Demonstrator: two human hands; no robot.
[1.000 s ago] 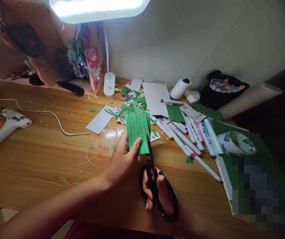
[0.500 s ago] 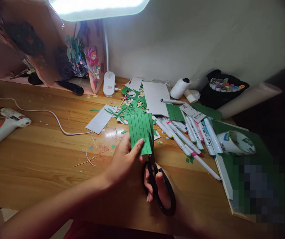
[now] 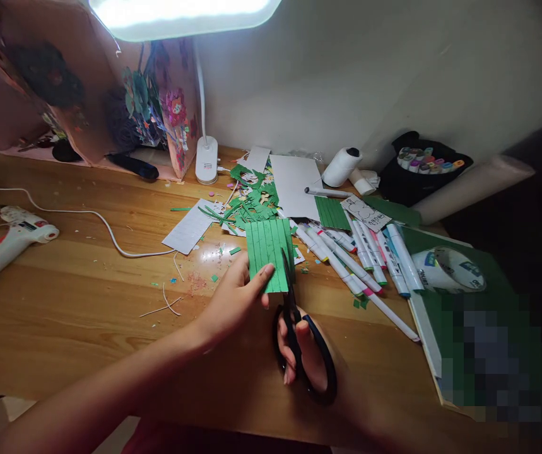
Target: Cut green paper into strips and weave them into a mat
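Note:
My left hand (image 3: 237, 290) pinches the lower edge of a green sheet of paper (image 3: 265, 249) marked with dark lengthwise lines, thumb on top. My right hand (image 3: 306, 356) has its fingers through the handles of black scissors (image 3: 292, 312). The scissor blades point away from me and lie along the right side of the sheet, one blade over the paper near a line. Beyond the sheet is a heap of green paper scraps (image 3: 256, 202). To its left lies a white card (image 3: 188, 227) with green strips on its corner.
Several markers (image 3: 337, 255) lie to the right, beside a tape roll (image 3: 450, 270) on a green board (image 3: 464, 315). A hot glue gun (image 3: 8, 236) lies at the left, a white cord (image 3: 95, 214) behind it. A lamp base (image 3: 207, 159) and a thread spool (image 3: 341, 167) stand at the back.
The scissors have shifted very slightly to the right, and their handles have drawn a little closer together. The green sheet's far edge sits marginally lower. Both hands keep their holds.

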